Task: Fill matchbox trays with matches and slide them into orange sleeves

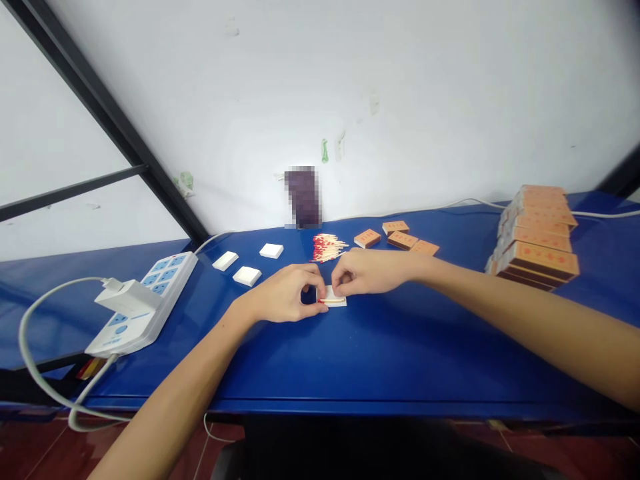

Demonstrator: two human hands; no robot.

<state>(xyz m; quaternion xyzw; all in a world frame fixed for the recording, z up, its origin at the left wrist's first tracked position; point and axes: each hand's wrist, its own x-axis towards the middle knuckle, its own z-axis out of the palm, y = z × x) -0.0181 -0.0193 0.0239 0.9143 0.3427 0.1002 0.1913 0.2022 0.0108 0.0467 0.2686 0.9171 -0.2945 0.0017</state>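
Observation:
My left hand (286,293) and my right hand (364,272) meet over a small white matchbox tray (334,299) lying on the blue table (380,353). Both hands have their fingers pinched at the tray, which holds red-tipped matches. The left fingers grip the tray's left end; the right fingertips press on matches at its top. Just behind the hands lies a loose pile of red-tipped matches (327,247).
Three empty white trays (247,275) lie at the left. A white power strip (145,300) with a plugged charger and cable sits at far left. Several orange matchbox sleeves (395,238) lie behind; a stack of orange boxes (537,237) stands at right. A white wall runs close behind.

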